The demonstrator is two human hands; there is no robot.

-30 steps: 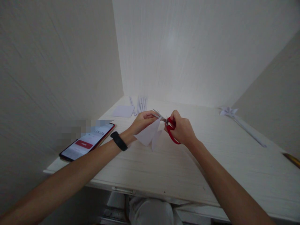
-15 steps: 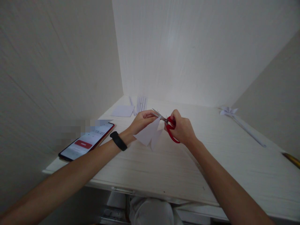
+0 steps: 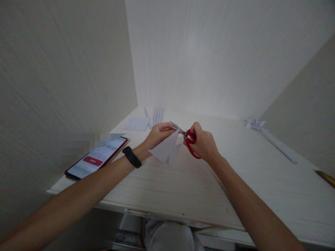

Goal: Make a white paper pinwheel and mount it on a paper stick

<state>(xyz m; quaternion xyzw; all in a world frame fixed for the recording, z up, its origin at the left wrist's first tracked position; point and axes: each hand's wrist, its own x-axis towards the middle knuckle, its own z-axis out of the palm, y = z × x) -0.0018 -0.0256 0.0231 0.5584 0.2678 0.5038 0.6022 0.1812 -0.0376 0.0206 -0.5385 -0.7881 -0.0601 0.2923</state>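
My left hand [image 3: 158, 135] pinches a folded piece of white paper [image 3: 165, 148] near its pointed upper tip, while its loose flaps hang down over the table. My right hand [image 3: 204, 141] grips a pair of scissors [image 3: 190, 145] by the red handles. The metal blades point left, slightly parted, and lie at the paper's tip close to my left fingertips. Whether they are biting into the paper is too small to tell. A black band [image 3: 132, 157] circles my left wrist.
Behind my left hand lie several thin white paper sticks [image 3: 158, 116] and a flat paper sheet [image 3: 136, 123]. A lit phone [image 3: 98, 158] rests at the left edge. On the right is a paper flower [image 3: 274, 141] with a long stem. Walls enclose the white table [image 3: 162, 188].
Both hands stay almost in place. The scissor handles and the hanging paper flaps have shifted only very slightly.
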